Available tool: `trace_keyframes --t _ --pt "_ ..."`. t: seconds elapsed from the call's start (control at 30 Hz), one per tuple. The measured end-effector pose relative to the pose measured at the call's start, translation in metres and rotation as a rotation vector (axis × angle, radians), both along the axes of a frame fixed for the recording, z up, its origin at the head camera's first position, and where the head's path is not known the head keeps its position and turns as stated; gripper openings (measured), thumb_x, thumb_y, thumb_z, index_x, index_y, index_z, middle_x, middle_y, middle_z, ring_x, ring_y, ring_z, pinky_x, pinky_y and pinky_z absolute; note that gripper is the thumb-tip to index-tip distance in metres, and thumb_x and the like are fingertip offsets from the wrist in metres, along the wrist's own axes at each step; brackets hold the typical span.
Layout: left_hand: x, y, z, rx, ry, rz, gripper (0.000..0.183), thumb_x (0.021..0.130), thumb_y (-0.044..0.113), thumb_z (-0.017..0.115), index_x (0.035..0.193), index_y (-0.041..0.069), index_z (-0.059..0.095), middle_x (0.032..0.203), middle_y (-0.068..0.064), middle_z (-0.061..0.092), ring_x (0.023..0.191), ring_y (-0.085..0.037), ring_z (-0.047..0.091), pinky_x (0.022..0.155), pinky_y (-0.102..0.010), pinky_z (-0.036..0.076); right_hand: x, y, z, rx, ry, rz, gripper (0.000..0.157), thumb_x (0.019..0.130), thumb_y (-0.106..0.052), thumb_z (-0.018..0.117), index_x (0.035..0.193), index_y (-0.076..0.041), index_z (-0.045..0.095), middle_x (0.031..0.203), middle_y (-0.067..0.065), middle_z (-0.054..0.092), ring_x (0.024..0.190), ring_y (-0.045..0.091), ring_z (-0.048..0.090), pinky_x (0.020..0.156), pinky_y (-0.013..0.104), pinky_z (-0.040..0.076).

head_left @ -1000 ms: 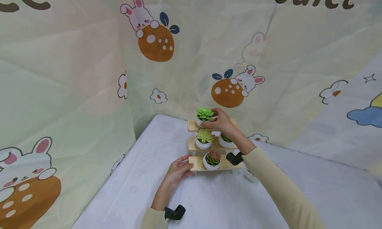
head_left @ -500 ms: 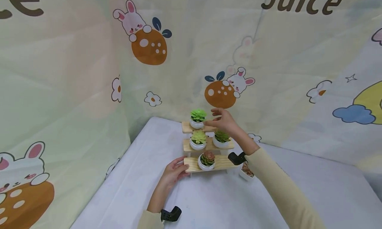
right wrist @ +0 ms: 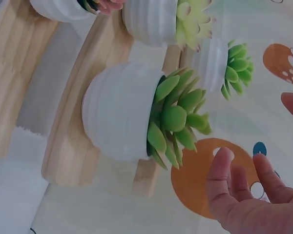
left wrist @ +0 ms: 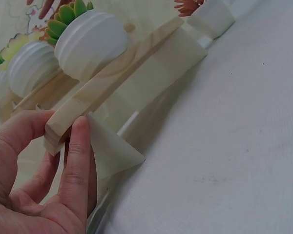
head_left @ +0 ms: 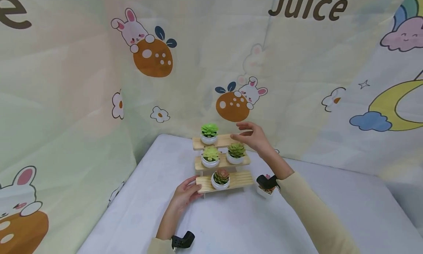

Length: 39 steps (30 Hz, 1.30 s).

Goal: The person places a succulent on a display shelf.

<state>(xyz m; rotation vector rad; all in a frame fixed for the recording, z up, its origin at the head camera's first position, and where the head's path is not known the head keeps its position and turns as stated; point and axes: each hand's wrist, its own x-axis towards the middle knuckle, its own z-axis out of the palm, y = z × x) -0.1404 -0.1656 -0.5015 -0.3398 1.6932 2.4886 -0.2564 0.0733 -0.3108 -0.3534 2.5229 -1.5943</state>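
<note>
A three-step wooden plant stand (head_left: 242, 178) holds several potted succulents. My left hand (head_left: 185, 195) pinches the left end of its lowest shelf, thumb and fingers on either face of the board (left wrist: 122, 66). On the top step at the left sits a bright green succulent (head_left: 209, 131) in a white pot. The middle step bears a yellow-green succulent (head_left: 210, 153) and a darker green succulent (head_left: 236, 151). A reddish succulent (head_left: 221, 176) stands on the lowest step. Near the top step's right end, my right hand (head_left: 252, 136) hovers with fingers apart and holds nothing.
A square white pot (head_left: 264, 192) with a small pink plant stands on the table right of the stand, partly behind the right wrist's black camera (head_left: 267, 182). A printed cloth backdrop (head_left: 198, 63) rises behind the white-covered table (head_left: 224, 224).
My right hand has let go of the bright green succulent on the top step and drawn back to the right. The left hand keeps its grip on the lowest shelf. The head view has turned right.
</note>
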Motion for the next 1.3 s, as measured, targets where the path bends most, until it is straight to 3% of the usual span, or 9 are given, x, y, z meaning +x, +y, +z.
trace_keyframes --t 0.1,0.3,0.47,0.6,0.9,1.1,1.3 --pt "0.001 -0.002 -0.001 -0.007 -0.018 0.009 0.054 0.091 -0.003 0.062 0.141 -0.008 0.041 0.11 -0.015 0.066 0.083 -0.014 0.067 0.072 -0.026 0.06 0.005 0.006 -0.001 -0.027 0.01 -0.003 0.056 0.087 -0.027 0.074 0.135 -0.006 0.052 0.134 0.016 0.051 0.116 0.033 0.052 0.094 0.041 0.05" --pt "-0.001 -0.004 -0.005 -0.016 -0.034 0.02 0.053 0.091 -0.003 0.062 0.14 -0.007 0.042 0.108 -0.014 0.066 0.084 -0.015 0.067 0.072 -0.026 0.06 0.013 0.02 -0.003 -0.034 0.021 -0.003 0.059 0.089 -0.031 0.073 0.136 -0.004 0.05 0.134 0.017 0.051 0.114 0.032 0.052 0.085 0.028 0.051" --pt "0.0 -0.005 -0.007 -0.005 -0.028 0.031 0.053 0.091 -0.003 0.062 0.14 -0.008 0.043 0.105 -0.012 0.066 0.083 -0.015 0.067 0.071 -0.026 0.06 0.019 0.031 -0.01 -0.024 0.011 -0.018 0.057 0.089 -0.03 0.073 0.134 -0.004 0.051 0.133 0.016 0.051 0.115 0.032 0.052 0.091 0.037 0.05" --pt "0.004 -0.005 -0.009 -0.018 -0.036 0.031 0.053 0.091 -0.003 0.062 0.14 -0.008 0.042 0.106 -0.012 0.066 0.083 -0.014 0.067 0.071 -0.026 0.06 0.022 0.043 -0.023 -0.016 -0.017 -0.008 0.057 0.089 -0.03 0.073 0.134 -0.005 0.051 0.132 0.016 0.052 0.111 0.031 0.055 0.093 0.041 0.052" --pt "0.007 0.0 -0.011 -0.023 -0.05 0.016 0.053 0.092 -0.001 0.062 0.141 -0.006 0.042 0.106 -0.011 0.066 0.083 -0.014 0.067 0.073 -0.026 0.06 0.033 0.072 -0.056 -0.011 -0.064 -0.03 0.056 0.09 -0.028 0.072 0.134 -0.002 0.05 0.13 0.02 0.052 0.1 0.021 0.06 0.08 0.026 0.055" --pt "0.003 0.001 -0.006 -0.027 -0.049 0.017 0.051 0.092 -0.003 0.061 0.14 -0.006 0.043 0.106 -0.011 0.065 0.083 -0.014 0.066 0.073 -0.026 0.06 0.04 0.093 -0.072 -0.087 -0.083 -0.026 0.054 0.093 -0.024 0.068 0.136 0.001 0.047 0.135 0.021 0.048 0.102 0.017 0.061 0.085 0.033 0.057" --pt "-0.003 0.002 0.0 -0.036 -0.043 0.007 0.052 0.092 -0.002 0.061 0.141 -0.005 0.043 0.109 -0.013 0.065 0.083 -0.013 0.067 0.073 -0.025 0.059 0.047 0.11 -0.085 -0.102 -0.105 -0.086 0.056 0.093 -0.026 0.068 0.138 -0.001 0.046 0.137 0.02 0.047 0.1 0.012 0.061 0.088 0.033 0.056"
